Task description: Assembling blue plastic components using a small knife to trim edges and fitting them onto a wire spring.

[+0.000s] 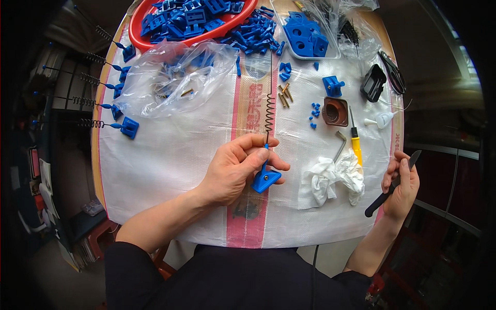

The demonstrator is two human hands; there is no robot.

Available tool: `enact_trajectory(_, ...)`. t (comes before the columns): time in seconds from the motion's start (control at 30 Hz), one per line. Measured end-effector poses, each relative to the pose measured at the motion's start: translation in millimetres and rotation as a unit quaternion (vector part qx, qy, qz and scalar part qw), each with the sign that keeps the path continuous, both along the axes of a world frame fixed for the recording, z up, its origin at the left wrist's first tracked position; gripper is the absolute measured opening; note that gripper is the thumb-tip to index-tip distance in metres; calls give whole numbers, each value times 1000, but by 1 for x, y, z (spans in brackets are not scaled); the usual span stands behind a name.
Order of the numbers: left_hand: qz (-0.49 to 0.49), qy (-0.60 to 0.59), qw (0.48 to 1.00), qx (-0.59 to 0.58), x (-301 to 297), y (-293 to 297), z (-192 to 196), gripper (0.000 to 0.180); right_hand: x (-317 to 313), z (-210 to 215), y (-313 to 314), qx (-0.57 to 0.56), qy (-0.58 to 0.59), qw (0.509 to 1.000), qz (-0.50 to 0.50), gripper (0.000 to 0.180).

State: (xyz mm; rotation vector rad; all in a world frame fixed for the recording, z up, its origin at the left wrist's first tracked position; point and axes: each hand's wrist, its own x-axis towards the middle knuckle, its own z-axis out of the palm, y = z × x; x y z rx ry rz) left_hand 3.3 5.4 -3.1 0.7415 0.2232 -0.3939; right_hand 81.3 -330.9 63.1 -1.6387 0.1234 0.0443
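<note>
My left hand (225, 173) is over the middle of the table, its thumb and fingers pinching a blue plastic clip (268, 180) at its narrow neck. From the clip a thin dark spring wire (269, 111), coiled midway, rises toward the far side. Past the table's right edge, my right hand (403, 188) is closed around a black knife (378, 202), whose blade points up and away. Crumpled white tissue (336, 178) lies between the two hands. Beside it are a yellow-handled screwdriver (356, 147) and a bent hex key (340, 144).
At the back stand a red basin (135, 36) of blue parts and a transparent tray (310, 58) of blue plates. A plastic bag (150, 85) lies at left, near several spring-wire clips (129, 127) along the edge. Brass screws (285, 95), a brown container (336, 112) and scissors (392, 72) lie farther right.
</note>
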Motion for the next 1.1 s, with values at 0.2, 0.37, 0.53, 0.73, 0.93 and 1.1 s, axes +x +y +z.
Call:
enact_trajectory(0.2, 7, -41, 993, 110, 1, 1, 6, 38, -1, -45, -37, 29, 21, 998, -59, 35)
enact_trajectory(0.37, 50, -65, 994, 77, 2, 2, -4, 26, 4, -69, -42, -63, -23, 995, -68, 40)
enact_trajectory(0.53, 83, -47, 992, 77, 3, 0, -3, 15, 8, -75, -36, -258, -88, 961, -45, 48)
enact_trajectory(0.73, 120, -53, 988, 77, 0, -1, -5, 21, -4, -46, 2, -560, -275, 778, -65, 44)
enact_trajectory(0.93, 137, -79, 985, 71, -2, -4, -9, 17, -48, -9, 99, -334, -370, 861, 102, 34)
enact_trajectory(1.1, 132, -83, 986, 57, -5, -4, -13, 16, -59, -21, 159, -287, -355, 862, 219, 44)
